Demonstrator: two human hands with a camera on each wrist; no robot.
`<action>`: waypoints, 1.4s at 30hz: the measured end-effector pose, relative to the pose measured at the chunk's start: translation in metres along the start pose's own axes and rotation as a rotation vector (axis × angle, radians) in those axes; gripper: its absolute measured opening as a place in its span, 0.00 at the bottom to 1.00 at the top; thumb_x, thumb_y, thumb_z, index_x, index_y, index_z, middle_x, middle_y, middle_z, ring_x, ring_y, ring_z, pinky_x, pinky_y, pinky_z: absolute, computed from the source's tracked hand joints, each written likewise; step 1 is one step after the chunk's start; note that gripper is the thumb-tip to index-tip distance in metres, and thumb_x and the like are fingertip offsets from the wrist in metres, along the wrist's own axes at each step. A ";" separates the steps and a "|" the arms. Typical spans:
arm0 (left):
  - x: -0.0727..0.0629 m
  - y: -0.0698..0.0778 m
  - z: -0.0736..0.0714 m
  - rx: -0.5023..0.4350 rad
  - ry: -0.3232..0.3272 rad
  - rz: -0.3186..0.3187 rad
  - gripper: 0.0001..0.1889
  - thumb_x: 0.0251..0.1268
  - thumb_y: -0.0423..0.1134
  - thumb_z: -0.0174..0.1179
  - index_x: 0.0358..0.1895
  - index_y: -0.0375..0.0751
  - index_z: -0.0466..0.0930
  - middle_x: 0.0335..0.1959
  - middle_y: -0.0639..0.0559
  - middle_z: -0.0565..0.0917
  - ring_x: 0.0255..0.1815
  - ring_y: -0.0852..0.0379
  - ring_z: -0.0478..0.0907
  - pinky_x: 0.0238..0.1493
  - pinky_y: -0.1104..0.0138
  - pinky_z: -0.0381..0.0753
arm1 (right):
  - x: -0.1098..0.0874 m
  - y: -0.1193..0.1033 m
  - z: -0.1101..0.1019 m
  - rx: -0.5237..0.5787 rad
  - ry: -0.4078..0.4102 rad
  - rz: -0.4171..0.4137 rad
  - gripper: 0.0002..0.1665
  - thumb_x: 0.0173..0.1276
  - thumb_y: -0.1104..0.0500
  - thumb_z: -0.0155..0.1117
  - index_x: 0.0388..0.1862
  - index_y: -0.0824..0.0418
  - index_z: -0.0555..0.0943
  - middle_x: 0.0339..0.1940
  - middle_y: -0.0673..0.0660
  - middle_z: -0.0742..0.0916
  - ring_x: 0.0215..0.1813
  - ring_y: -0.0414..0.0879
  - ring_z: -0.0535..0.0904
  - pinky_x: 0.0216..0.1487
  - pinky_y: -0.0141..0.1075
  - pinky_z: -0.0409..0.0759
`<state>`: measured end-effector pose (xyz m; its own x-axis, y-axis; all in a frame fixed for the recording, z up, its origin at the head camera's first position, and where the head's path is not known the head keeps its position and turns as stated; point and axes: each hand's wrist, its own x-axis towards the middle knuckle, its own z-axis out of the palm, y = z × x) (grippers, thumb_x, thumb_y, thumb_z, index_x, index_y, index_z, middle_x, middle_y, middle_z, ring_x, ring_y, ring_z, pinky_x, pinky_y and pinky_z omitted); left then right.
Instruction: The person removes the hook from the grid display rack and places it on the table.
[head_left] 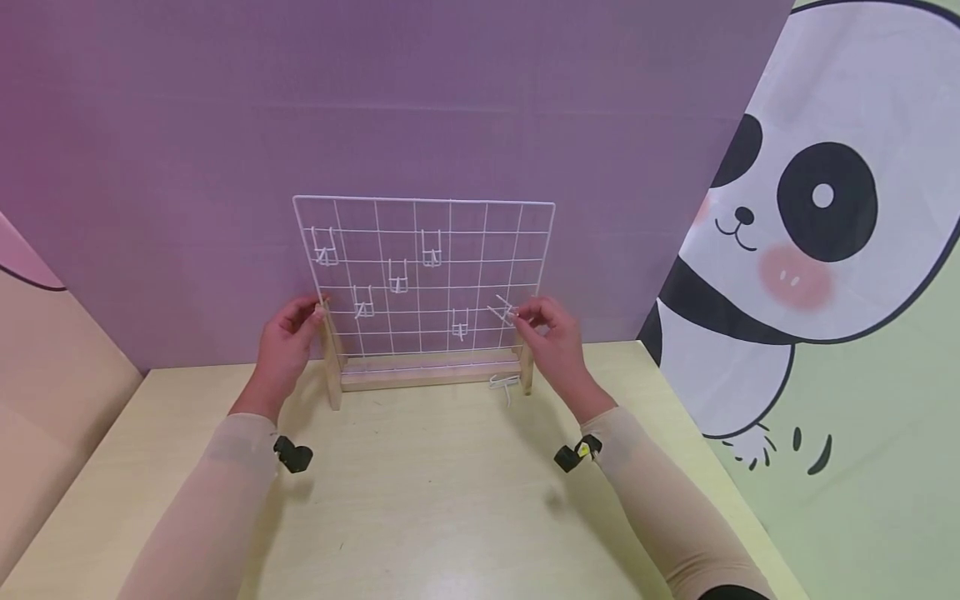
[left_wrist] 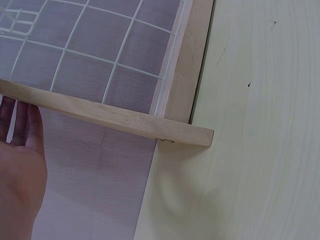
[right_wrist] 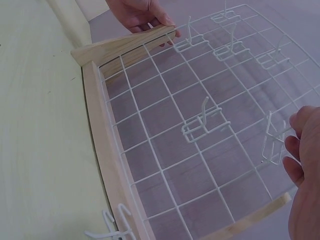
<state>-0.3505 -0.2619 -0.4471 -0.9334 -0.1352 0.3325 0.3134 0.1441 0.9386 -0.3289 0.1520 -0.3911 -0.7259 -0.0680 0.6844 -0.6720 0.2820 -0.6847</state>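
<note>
Before a purple backdrop (head_left: 450,108) and panda mural (head_left: 821,267), a wire rack (head_left: 431,381) stands on the pale surface (head_left: 420,483), left hand (head_left: 285,343) gripping its wooden post (head_left: 332,375), right hand (head_left: 553,337) pinching a white hook (right_wrist: 273,137).

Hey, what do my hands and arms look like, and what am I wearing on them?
Your left hand and right hand are ungloved. The left sleeve and right sleeve are pale beige. The left wrist camera and right wrist camera are black; the right shows a yellow mark.
</note>
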 end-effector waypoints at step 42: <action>0.003 -0.004 0.000 -0.005 0.004 0.005 0.24 0.88 0.44 0.59 0.76 0.33 0.77 0.68 0.47 0.81 0.63 0.62 0.76 0.62 0.81 0.76 | -0.041 0.068 0.035 -0.043 -0.201 0.072 0.06 0.72 0.72 0.77 0.42 0.63 0.89 0.39 0.56 0.88 0.43 0.50 0.85 0.44 0.31 0.85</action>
<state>-0.3543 -0.2629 -0.4496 -0.9310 -0.1382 0.3379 0.3195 0.1395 0.9373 -0.3498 0.1409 -0.4742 -0.7891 -0.2345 0.5677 -0.6139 0.3331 -0.7157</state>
